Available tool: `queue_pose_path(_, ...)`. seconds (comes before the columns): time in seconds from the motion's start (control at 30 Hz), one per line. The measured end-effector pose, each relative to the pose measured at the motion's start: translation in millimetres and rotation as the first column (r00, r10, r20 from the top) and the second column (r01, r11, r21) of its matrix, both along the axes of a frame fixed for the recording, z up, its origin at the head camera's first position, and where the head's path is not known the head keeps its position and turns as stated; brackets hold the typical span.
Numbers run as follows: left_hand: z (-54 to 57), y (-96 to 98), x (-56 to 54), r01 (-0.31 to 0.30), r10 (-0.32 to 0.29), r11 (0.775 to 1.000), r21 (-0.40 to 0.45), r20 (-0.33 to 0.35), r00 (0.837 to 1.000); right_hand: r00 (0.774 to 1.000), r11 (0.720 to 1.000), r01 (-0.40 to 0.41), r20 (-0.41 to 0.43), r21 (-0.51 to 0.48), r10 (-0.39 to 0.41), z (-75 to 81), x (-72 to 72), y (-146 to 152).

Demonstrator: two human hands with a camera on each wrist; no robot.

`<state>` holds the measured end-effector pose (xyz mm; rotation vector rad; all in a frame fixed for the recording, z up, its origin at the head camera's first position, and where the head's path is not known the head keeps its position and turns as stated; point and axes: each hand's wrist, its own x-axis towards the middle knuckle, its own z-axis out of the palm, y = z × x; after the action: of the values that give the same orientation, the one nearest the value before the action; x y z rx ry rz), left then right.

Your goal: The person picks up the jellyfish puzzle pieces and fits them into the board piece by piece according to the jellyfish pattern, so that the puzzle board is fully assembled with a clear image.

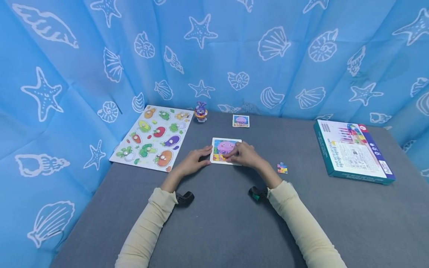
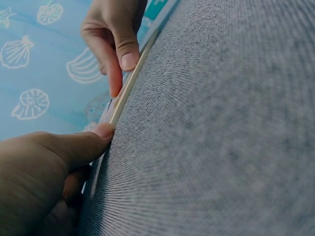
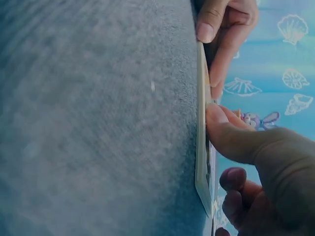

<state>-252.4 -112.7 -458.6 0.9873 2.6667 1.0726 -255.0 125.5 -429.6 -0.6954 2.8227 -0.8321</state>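
A small jigsaw puzzle board with a pink jellyfish picture and white border lies flat on the table. My left hand holds its left side, the thumb at the near corner and the fingers along the edge. From the right, my right hand reaches over the picture. Its thumb and forefinger pinch at a puzzle piece low on the board, mostly hidden by the fingers. In the right wrist view, the right thumb lies at the near edge of the board. A loose puzzle piece lies right of the right hand.
Behind the board lie a small jellyfish picture card and a rabbit figurine. A vegetable puzzle board is at the left, a boxed game at the right. A blue curtain hangs along the table's back.
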Motion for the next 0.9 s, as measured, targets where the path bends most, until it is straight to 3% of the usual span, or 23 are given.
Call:
queue_pose_path(0.17,1.7,-0.9,-1.4,-0.002,0.002,1.000,-0.007,-0.014,1.000,0.998,0.999,0.047,0.041,0.024,-0.048,6.0,-4.2,-4.2)
queue_pose_path(0.47,2.5,-0.9,-1.4,0.003,-0.003,1.000,0.007,-0.019,1.000,0.997,0.998,0.058,0.052,0.005,-0.058,3.0,-6.9,-5.1)
queue_pose_path(0.57,0.2,0.9,-1.4,0.006,-0.007,1.000,-0.003,-0.030,1.000,0.998,0.996,0.050,0.052,-0.073,-0.046,-0.3,-3.4,1.3)
queue_pose_path(0.73,-1.4,4.1,0.4,0.005,-0.005,1.000,-0.017,-0.027,1.000,0.995,0.977,0.068,0.079,-0.200,-0.054,0.2,5.3,32.6)
queue_pose_path(0.9,0.8,2.0,3.2,-0.005,0.004,1.000,-0.002,-0.014,1.000,0.981,0.975,0.181,0.094,-0.128,-0.169,11.6,21.9,80.7)
